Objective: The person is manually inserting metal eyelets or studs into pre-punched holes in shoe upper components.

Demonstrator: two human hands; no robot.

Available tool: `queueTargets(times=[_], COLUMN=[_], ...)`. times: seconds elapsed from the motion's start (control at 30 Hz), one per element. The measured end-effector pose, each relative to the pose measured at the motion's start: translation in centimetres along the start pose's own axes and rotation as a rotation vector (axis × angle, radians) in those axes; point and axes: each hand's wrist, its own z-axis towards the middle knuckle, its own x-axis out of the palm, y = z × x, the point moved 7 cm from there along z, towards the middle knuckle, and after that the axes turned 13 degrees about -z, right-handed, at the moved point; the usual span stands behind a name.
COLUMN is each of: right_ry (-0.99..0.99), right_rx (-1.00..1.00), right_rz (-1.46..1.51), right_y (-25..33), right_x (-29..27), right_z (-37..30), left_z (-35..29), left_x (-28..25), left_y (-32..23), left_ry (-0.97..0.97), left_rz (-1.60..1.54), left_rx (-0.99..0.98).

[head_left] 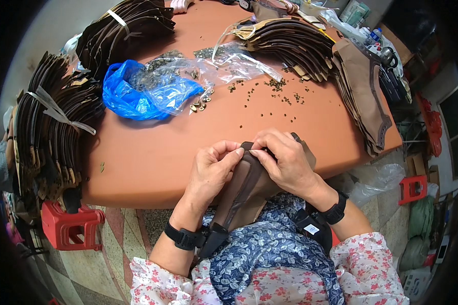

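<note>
A dark brown leather-like piece, long and trimmed with a darker band, hangs over the table edge and down to my lap. My left hand pinches its upper tip between thumb and fingers. Close beside it, my right hand is closed on the same tip, thumb and forefinger nearly meeting the left ones. Whether a small fitting sits between the fingertips is hidden. Beyond my hands, small brass-coloured metal fittings lie scattered on the orange-brown tabletop.
A blue plastic bag and clear bags of metal fittings lie mid-table. Tied stacks of brown pieces stand at left, with another bundle far right. More pieces overhang the right edge. Red stools stand on the floor.
</note>
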Motion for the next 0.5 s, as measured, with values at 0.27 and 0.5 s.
queueTargets(times=[0.27,0.5], right_ry=[0.026,0.105], right_rx=[0.000,0.106], right_rz=[-0.044,0.090], right_y=[0.37,-0.59], right_x=[-0.36,0.06], right_z=[0.39,0.64], left_z=[0.05,-0.33], left_x=[-0.12,0.58], left_y=[0.05,-0.52], left_ry=[0.018,0.035], left_rz=[0.041,0.061], left_rx=[0.077,0.108])
